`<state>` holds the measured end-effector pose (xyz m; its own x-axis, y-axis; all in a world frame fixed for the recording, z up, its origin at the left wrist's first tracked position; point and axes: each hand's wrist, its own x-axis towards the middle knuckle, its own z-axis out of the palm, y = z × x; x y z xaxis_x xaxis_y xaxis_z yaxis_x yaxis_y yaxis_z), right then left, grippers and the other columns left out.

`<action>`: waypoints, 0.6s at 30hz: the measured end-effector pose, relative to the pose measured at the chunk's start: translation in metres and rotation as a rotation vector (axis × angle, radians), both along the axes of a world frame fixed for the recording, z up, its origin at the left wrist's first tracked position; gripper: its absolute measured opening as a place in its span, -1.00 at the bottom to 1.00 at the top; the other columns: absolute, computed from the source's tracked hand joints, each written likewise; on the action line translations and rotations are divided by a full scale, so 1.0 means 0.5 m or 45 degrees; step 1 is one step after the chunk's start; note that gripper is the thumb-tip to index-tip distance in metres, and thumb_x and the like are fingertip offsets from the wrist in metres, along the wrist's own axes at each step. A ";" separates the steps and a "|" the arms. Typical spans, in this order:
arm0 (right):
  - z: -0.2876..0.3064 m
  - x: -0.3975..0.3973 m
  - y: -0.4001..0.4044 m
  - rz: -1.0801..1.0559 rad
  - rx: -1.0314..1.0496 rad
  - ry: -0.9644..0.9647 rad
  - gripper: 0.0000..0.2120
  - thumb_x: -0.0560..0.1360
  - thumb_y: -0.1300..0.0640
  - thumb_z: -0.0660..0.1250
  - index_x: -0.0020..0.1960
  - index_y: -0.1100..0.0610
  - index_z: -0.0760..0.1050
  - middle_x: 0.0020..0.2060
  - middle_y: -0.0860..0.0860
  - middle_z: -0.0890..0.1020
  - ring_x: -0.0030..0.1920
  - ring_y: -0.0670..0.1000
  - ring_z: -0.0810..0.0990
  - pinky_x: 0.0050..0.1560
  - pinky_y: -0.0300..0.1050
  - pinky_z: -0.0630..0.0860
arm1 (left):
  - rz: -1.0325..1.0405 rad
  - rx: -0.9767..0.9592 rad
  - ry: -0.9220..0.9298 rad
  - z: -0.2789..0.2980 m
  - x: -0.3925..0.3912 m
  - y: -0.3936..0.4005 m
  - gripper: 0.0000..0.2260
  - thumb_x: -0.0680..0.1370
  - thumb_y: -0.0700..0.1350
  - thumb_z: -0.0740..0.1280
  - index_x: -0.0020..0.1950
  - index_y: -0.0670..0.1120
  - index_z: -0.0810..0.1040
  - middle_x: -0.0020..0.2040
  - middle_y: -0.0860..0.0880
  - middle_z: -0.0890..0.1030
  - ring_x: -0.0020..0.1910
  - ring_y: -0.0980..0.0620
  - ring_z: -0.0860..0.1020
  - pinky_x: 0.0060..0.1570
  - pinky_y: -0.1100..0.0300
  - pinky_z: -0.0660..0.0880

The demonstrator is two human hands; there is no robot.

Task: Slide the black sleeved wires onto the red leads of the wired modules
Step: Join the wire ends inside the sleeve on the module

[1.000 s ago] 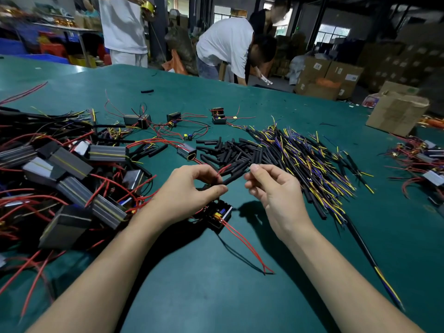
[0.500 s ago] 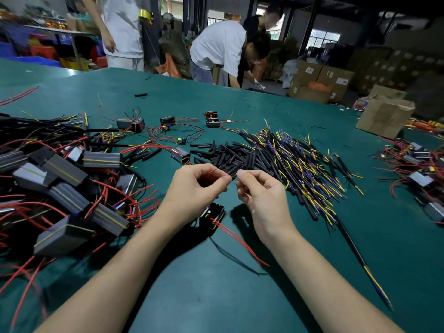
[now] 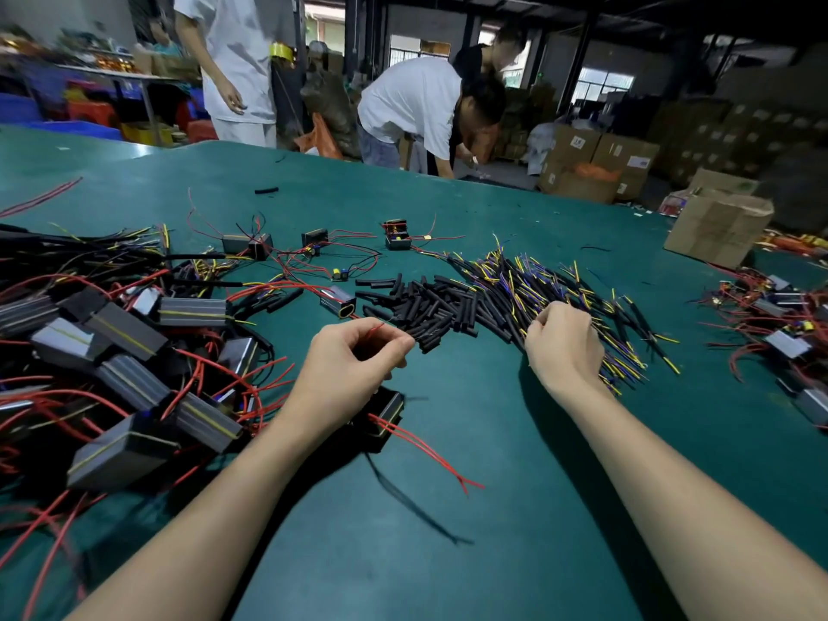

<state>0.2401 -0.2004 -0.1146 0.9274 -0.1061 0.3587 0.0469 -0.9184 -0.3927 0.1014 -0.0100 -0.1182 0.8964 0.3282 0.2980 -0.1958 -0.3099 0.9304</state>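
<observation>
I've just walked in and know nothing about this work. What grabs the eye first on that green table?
Probably the big tangle of grey modules with red leads heaped at the left. Next, the pile of black sleeved wires with yellow tips at centre right, where the right hand reaches in, while the left hand pinches a red lead.

A dim warehouse with stacked cardboard boxes, barred windows and dark pillars.
</observation>
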 end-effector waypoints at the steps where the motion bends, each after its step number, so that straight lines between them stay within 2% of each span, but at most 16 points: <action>1: -0.001 0.007 0.003 -0.023 -0.041 0.009 -0.89 0.52 0.29 0.23 -0.16 0.23 0.49 -0.12 0.19 0.62 -0.16 0.20 0.53 -0.21 -0.11 0.34 | 0.001 -0.004 -0.001 -0.001 0.001 0.001 -0.91 0.51 -0.16 0.40 -0.20 -0.10 0.62 -0.36 0.02 0.61 -0.44 0.20 0.49 -0.39 0.43 0.38; 4: 0.009 0.024 0.010 -0.068 -0.105 0.053 -0.94 0.48 0.30 0.29 -0.15 0.19 0.46 -0.05 0.21 0.63 0.00 0.22 0.61 -0.16 -0.09 0.33 | 0.000 -0.011 -0.025 -0.002 0.005 -0.001 -0.92 0.52 -0.18 0.39 -0.19 -0.10 0.62 -0.37 0.00 0.60 -0.44 0.20 0.49 -0.39 0.44 0.38; 6: 0.019 0.033 0.006 -0.061 -0.034 0.085 -0.96 0.45 0.27 0.32 -0.17 0.19 0.48 -0.03 0.20 0.63 0.03 0.23 0.61 -0.13 -0.10 0.33 | -0.005 -0.020 -0.042 -0.002 0.006 -0.003 -0.93 0.52 -0.19 0.39 -0.17 -0.10 0.62 -0.37 0.00 0.59 -0.44 0.19 0.49 -0.38 0.43 0.39; 8: 0.034 0.039 -0.007 0.004 0.219 0.103 -0.94 0.41 0.22 0.34 -0.21 0.18 0.58 -0.10 0.21 0.65 -0.04 0.23 0.61 -0.18 -0.16 0.34 | -0.010 -0.023 -0.050 -0.003 0.007 -0.002 -0.94 0.52 -0.19 0.39 -0.15 -0.11 0.62 -0.38 0.00 0.59 -0.44 0.18 0.49 -0.38 0.43 0.39; 10: 0.049 0.038 -0.024 0.141 0.532 0.074 -0.88 0.40 0.21 0.34 -0.28 0.17 0.62 -0.32 0.20 0.61 -0.25 0.19 0.57 -0.35 -0.20 0.30 | -0.015 -0.022 -0.051 -0.005 0.007 -0.001 -0.94 0.52 -0.19 0.39 -0.15 -0.11 0.62 -0.38 0.00 0.59 -0.43 0.18 0.49 -0.37 0.42 0.40; 12: 0.065 0.031 -0.040 0.251 0.817 0.090 -0.83 0.43 0.23 0.31 -0.33 0.14 0.57 -0.46 0.08 0.45 -0.44 0.03 0.34 -0.46 -0.21 0.23 | -0.016 -0.016 -0.055 -0.007 0.008 -0.001 -0.94 0.52 -0.18 0.38 -0.15 -0.09 0.62 -0.38 0.01 0.59 -0.42 0.16 0.49 -0.35 0.39 0.42; 13: 0.072 0.029 -0.045 0.313 0.989 0.142 -0.80 0.46 0.26 0.28 -0.32 0.15 0.53 -0.44 0.05 0.44 -0.45 -0.02 0.27 -0.50 -0.25 0.19 | -0.015 -0.015 -0.055 -0.008 0.008 0.000 -0.93 0.52 -0.18 0.38 -0.16 -0.09 0.62 -0.38 0.01 0.60 -0.42 0.15 0.50 -0.34 0.39 0.42; 15: 0.084 0.024 -0.051 0.428 1.264 0.250 -0.80 0.54 0.30 0.21 -0.25 0.19 0.47 -0.32 0.07 0.54 -0.44 -0.06 0.28 -0.56 -0.33 0.17 | -0.015 -0.018 -0.059 -0.009 0.008 0.001 -0.93 0.52 -0.17 0.38 -0.16 -0.08 0.62 -0.38 0.01 0.60 -0.42 0.15 0.50 -0.35 0.39 0.42; 18: 0.100 0.013 -0.049 0.492 1.476 0.279 -0.79 0.58 0.33 0.15 -0.22 0.22 0.43 -0.25 0.10 0.58 -0.44 -0.09 0.32 -0.54 -0.33 0.15 | -0.018 -0.022 -0.072 -0.009 0.008 0.002 -0.93 0.52 -0.17 0.38 -0.16 -0.07 0.62 -0.38 0.00 0.60 -0.42 0.14 0.50 -0.34 0.38 0.43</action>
<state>0.2465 -0.2250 -0.0646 0.9969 0.0361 0.0696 0.0683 0.0352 -0.9970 0.1054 -0.0090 -0.1227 0.8830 0.3209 0.3426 -0.2524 -0.2908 0.9229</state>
